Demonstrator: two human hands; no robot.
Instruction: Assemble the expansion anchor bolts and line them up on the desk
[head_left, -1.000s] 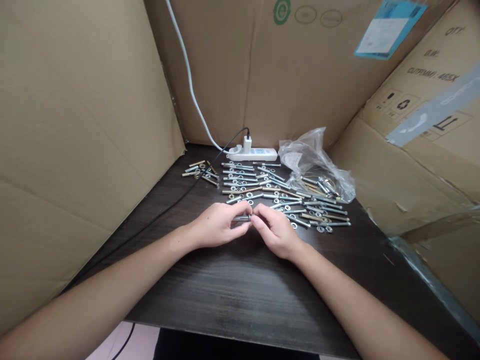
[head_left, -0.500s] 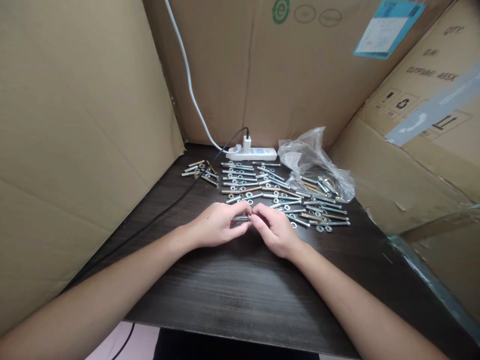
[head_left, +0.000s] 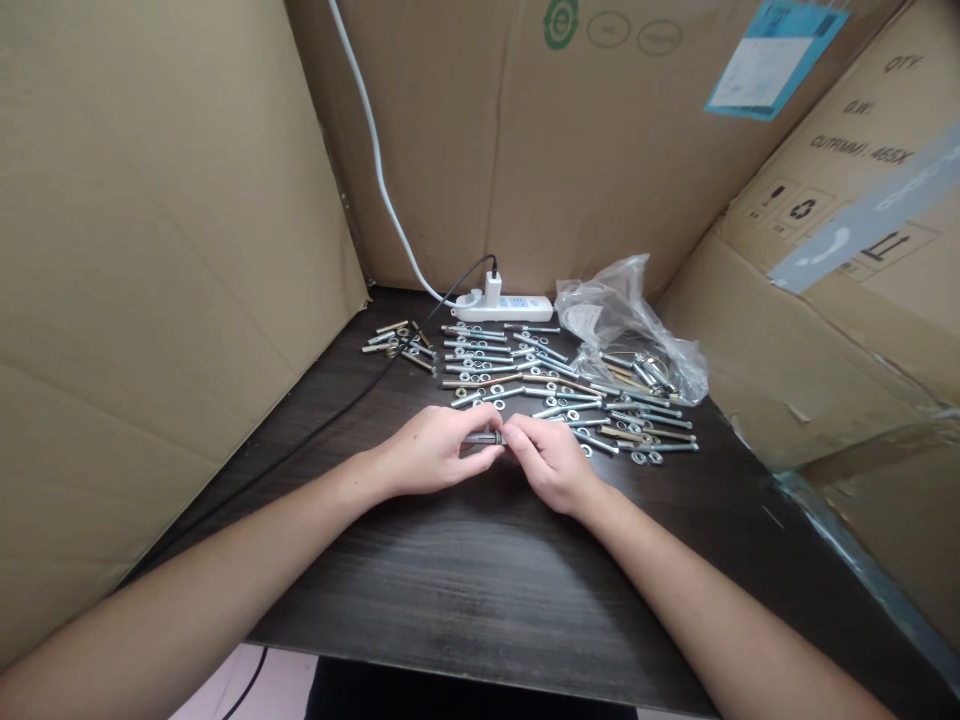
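Low over the dark table, my left hand [head_left: 435, 452] is closed round a metal expansion bolt [head_left: 481, 438], which lies roughly level and points right. Rings that look like washers show near the bolt's right end. My right hand [head_left: 553, 466] pinches that end between thumb and fingers, and its fingertips hide the tip and any nut there. Just beyond my hands lie rows of loose bolts [head_left: 559, 392] with sleeves, washers and nuts beside them.
A small pile of sleeves and rings [head_left: 397, 342] lies at the back left. Behind the rows are a white power strip [head_left: 517, 308] and a clear plastic bag [head_left: 634, 320] with more bolts. A black cable [head_left: 322, 410] crosses the table. Cardboard walls [head_left: 420, 150] enclose it.
My right fingertips have shifted slightly to the right along the bolt, so more of the rings near its end shows. My left hand has hardly moved.
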